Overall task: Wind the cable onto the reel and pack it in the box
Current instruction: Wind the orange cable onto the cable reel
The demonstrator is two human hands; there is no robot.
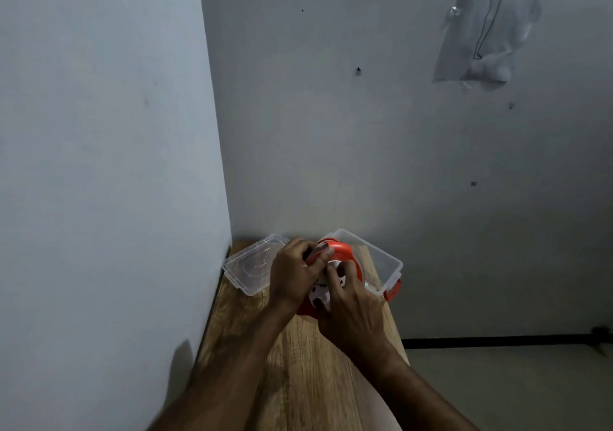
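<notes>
The fingers point(323, 254) of my left hand point(292, 274) clasp the orange reel point(345, 254) above the desk point(308, 364); my right hand point(351, 308) pinches at its face — I should turn slowly, keeping the cable tight.

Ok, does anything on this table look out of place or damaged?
Nothing looks damaged. The clear lid lies off the box, as expected while both hands, left hand and right hand, hold the orange reel.

Table point(298, 381) in lower centre of frame, wedged into wall corner, lid point(252, 266) at its far left, box point(381, 261) at far right, reel point(345, 254) between them, both hands on reel, left hand point(293, 274) left of right hand point(351, 314).
</notes>
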